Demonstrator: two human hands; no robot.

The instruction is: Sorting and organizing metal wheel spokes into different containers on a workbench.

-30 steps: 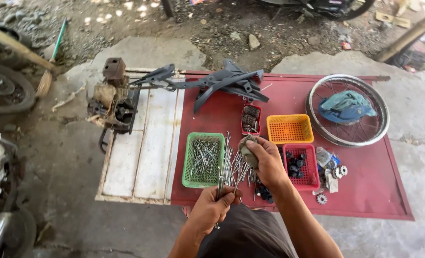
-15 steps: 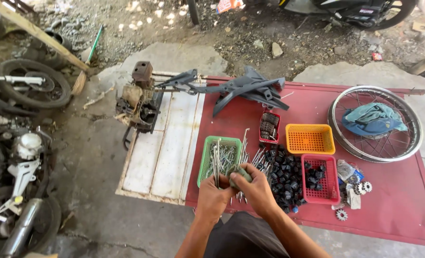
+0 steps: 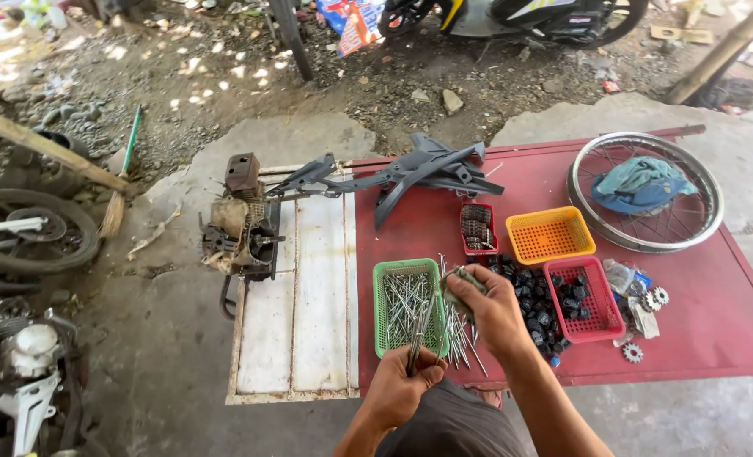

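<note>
Here, low in the frame's centre, your left hand (image 3: 403, 385) has its fingers curled tight round a bundle of metal spokes (image 3: 419, 332) over the green basket (image 3: 382, 305), while your right hand (image 3: 488, 306) pinches a grey rag (image 3: 459, 282) just beside.

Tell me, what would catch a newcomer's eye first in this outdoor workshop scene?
Probably the big red metal sheet on the ground, dotted with bright plastic baskets: a green basket of thin metal spokes, an empty orange one and a red one. At the sheet's far right lies a spoked wheel rim. Up close, the left hand grips a bundle of spokes beside the right hand.
</note>
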